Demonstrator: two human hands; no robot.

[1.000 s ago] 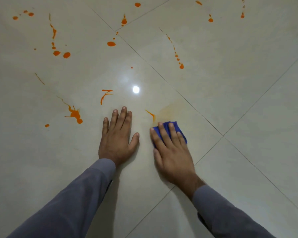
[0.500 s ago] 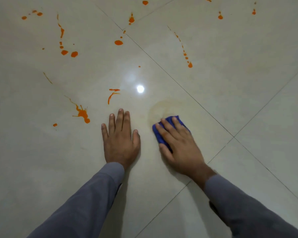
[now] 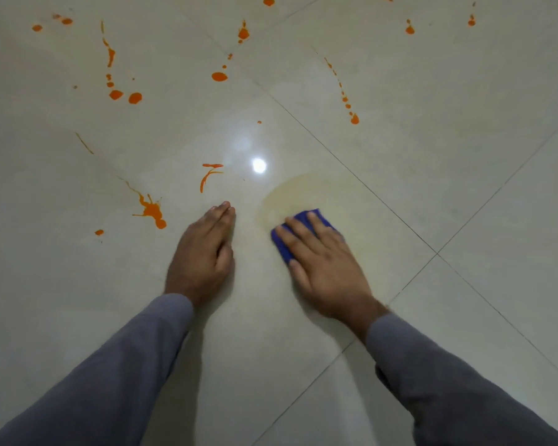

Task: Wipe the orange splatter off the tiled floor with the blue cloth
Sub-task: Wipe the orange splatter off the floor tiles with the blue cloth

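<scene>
On the floor, left to right:
Far-left splatter: the orange splatter (image 3: 150,210) lies thickest here, with a big starburst blot just left of your left hand and drops and streaks running to the far edge. None of it looks touched, so you judge most of the task still lies ahead.
Left hand (image 3: 203,252): its fingers lie straight and pressed together, holding nothing, tips toward a small curved streak (image 3: 208,177). Whether the palm bears on the tile cannot be told. Use it as a brace and keep it off the wet orange.
Blue cloth (image 3: 298,231): it sits folded under your right hand, just near of a pale yellowish smear (image 3: 298,196).
Right hand (image 3: 324,262): the grip is flat, fingers spread and pressing the cloth to the tile, not pinching it. The hand is blurred.
Step in hand: you seem to be rubbing out that haze. Press evenly, overlap your strokes and turn to a clean fold, or you may spread the stain.
Far-right splatter: a dotted trail (image 3: 347,98) and a few specks remain.
Surface: the tiled floor (image 3: 464,156) is glossy, pale, with thin dark grout lines and a lamp glare (image 3: 259,165). It is likely slippery where wet.
Room: nothing beyond the floor and your grey sleeves shows.
</scene>
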